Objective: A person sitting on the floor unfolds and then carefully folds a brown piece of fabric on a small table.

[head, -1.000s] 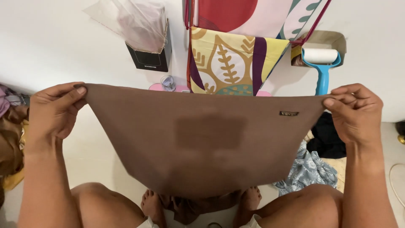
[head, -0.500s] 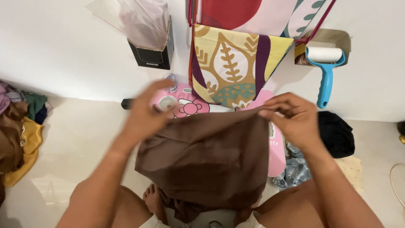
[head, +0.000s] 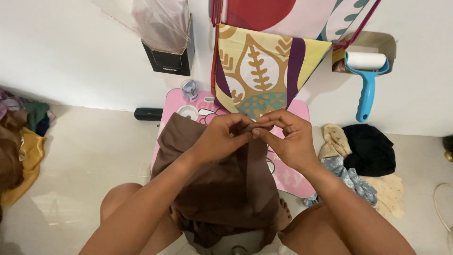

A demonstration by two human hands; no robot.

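Brown cloth (head: 222, 189) hangs below the fingers, corners pinched together by left hand (head: 222, 137) and right hand (head: 290, 139): mid-fold, I'd say; next needs edges aligned over the pink worktop (head: 292, 179).

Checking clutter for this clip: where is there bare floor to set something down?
Bare floor lies between the clothes pile at left and the pink table. Right of the table it is crowded with a black cloth and other garments. Both the left hand and right hand hold the brown cloth over the table.
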